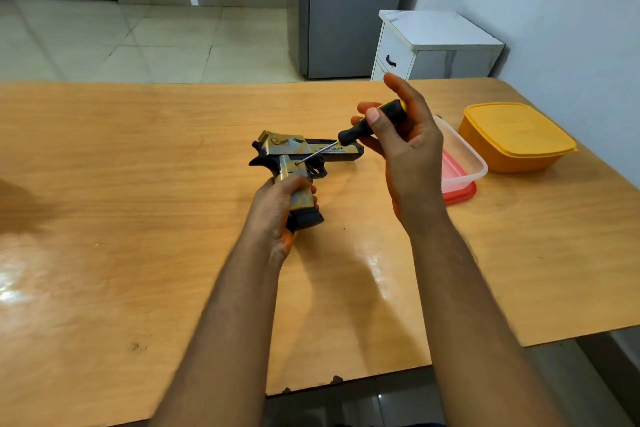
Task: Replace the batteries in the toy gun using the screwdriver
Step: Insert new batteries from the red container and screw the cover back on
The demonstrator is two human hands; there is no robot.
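On the wooden table (138,166) our left hand (277,208) comes first — its fingers are curled around the grip of the toy gun (304,158), holding it on its side near the middle of the tabletop with the barrel pointing right and the black magazine base sticking out below the hand. The gun is gold and grey with black parts, and its muzzle end seems to rest on the table, though we cannot tell for sure. Moving right, the thin metal shaft of the screwdriver (370,123) slants down and left, its tip meeting the gun's side just above the trigger, at the top of the grip. Our right hand (405,146) holds the black-and-yellow handle between thumb and curled fingers, while the index finger sticks up, free of the tool. Just behind that hand sits a clear plastic container (464,163) on a red lid (462,192), partly hidden by the wrist. Further right, close beside the container — an orange lidded box (512,135) stands near the table's right edge. Beyond the table, a white drawer cabinet (433,45) stands against the wall.
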